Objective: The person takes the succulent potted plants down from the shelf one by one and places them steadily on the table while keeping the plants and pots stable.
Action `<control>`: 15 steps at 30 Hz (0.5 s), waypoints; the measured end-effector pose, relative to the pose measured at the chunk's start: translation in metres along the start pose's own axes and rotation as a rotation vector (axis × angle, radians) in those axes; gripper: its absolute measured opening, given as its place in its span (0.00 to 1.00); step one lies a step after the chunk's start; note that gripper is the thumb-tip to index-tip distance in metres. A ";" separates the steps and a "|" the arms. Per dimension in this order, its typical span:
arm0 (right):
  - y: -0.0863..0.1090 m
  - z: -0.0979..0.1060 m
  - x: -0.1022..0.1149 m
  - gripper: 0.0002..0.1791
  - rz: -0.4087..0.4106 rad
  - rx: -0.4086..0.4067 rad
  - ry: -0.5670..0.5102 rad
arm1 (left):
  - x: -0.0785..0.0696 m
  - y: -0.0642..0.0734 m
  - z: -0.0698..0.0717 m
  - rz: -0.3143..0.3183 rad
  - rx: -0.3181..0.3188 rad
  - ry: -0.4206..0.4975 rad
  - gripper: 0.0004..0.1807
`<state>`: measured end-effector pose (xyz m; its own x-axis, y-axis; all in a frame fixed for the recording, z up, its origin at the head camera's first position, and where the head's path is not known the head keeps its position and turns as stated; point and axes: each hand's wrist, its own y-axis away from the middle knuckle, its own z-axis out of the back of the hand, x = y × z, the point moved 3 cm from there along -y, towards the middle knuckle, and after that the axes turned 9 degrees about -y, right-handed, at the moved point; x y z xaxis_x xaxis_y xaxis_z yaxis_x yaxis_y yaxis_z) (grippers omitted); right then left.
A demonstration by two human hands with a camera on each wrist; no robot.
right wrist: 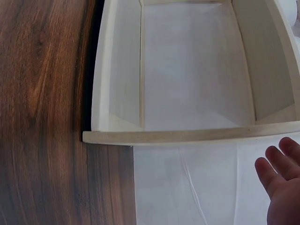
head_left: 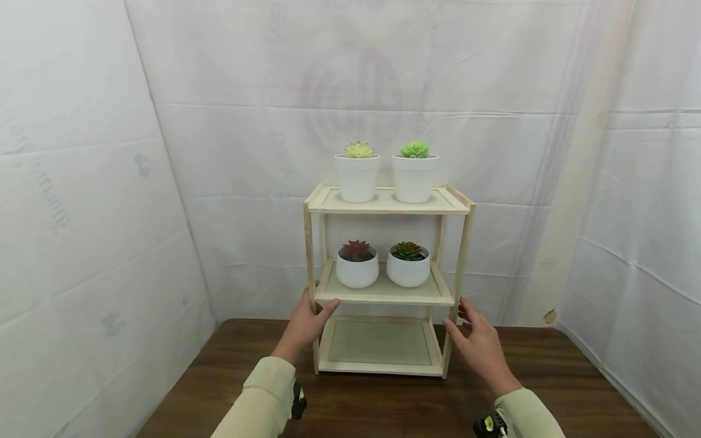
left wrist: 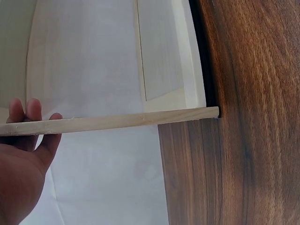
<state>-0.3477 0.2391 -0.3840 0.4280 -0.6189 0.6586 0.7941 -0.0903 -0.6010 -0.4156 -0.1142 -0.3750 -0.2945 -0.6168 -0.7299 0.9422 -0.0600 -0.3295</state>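
Observation:
A light wooden three-tier shelf rack stands in front of me. My left hand grips its left front post at the height of the middle tier, with fingertips showing past the wood. Beside the right front post, my right hand has its fingers extended, and the right wrist view shows a gap between them and the wood. Two tapered white pots, one with a yellow-green succulent and one with a bright green succulent, sit on the top tier.
The middle tier holds two rounded white pots, one with a red succulent and one with a dark green succulent. Under the rack is a dark wooden table. White sheeting hangs behind and at both sides.

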 end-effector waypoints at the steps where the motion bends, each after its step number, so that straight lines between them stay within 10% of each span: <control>1: 0.000 -0.001 0.000 0.35 -0.002 -0.002 -0.006 | -0.001 0.000 0.000 0.001 -0.002 0.001 0.48; 15: 0.000 -0.006 0.001 0.35 -0.045 -0.029 -0.092 | 0.000 0.001 0.000 0.006 0.000 -0.015 0.49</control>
<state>-0.3499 0.2334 -0.3859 0.4315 -0.5395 0.7230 0.8010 -0.1396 -0.5821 -0.4149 -0.1140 -0.3751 -0.2866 -0.6286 -0.7230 0.9439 -0.0563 -0.3253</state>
